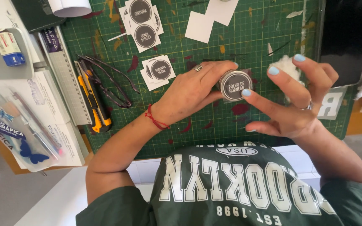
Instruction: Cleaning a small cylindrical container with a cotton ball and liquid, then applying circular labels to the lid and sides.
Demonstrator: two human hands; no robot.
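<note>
Over green mat (pixel 273 25), jar (pixel 234 85) sits between hands (left (pixel 189 94) gripping).

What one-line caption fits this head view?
Left hand holds a small round jar over a green cutting mat while the right hand presses its dark round label.

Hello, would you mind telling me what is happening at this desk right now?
A person is working over a green cutting mat. The left hand grips a small round jar with a dark circular label on its lid, while a fingertip of the right hand presses on that label. A tuft of white cotton sits behind the right fingers. More round labels lie on the mat, with glasses and a yellow utility knife to the left.
</note>
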